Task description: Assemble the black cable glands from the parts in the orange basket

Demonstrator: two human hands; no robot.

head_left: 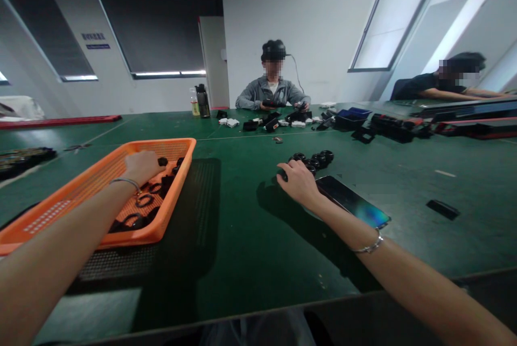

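Observation:
On the left, my left hand (141,165) reaches into an orange plastic basket (177,195), its fingers curled. A small black round part (162,161) shows at its fingertips. More black parts lie in the basket, among them a thin black ring (144,200). Over the middle of the table, my right hand (298,180) has its thumb and forefinger bent round a dark part (284,175), mostly covered by the fingers. Just beyond that hand sits a cluster of black ring-shaped parts (323,158). A dark phone (351,200) lies beside my right wrist.
The green table (238,260) has a flat black piece (443,209) at right. Across it a person (262,90) handles dark parts behind scattered black and white pieces. Dark blue trays (352,118) and bottles (202,102) stand farther back. Another person (428,87) leans at far right.

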